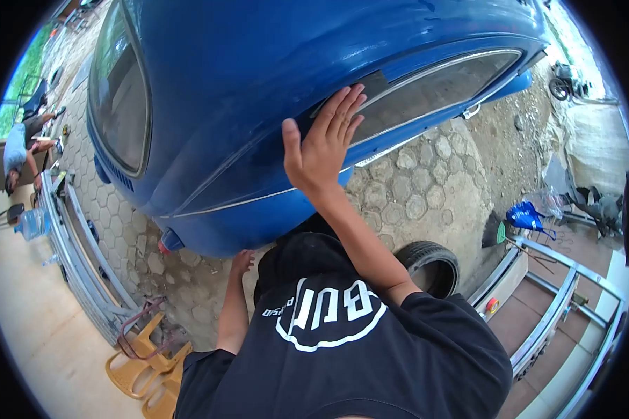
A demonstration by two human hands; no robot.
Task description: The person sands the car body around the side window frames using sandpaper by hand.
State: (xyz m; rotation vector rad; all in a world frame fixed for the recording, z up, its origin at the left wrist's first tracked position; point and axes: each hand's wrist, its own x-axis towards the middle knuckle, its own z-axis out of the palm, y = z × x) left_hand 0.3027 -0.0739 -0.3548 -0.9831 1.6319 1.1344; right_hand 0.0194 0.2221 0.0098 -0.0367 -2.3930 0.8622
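Observation:
A blue car body [258, 63] with a silver-trimmed side window [433, 91] fills the upper middle. My right hand [325, 143] lies on the painted panel beside this window, fingers stretched out and thumb apart. Its fingertips rest on a dark, flat piece [374, 84], whose material I cannot make out; part of it is hidden under the fingers. My left hand [243, 261] hangs low near the car's bottom edge, small in view, with its fingers loosely apart and nothing visible in them.
A tire [432, 267] lies on the paving right of my body. Metal frames stand at the left [84, 244] and right [555, 307]. Yellow chair [129, 373] is at the lower left. Another person [17, 150] sits at the far left, and a motorcycle [562, 82] stands upper right.

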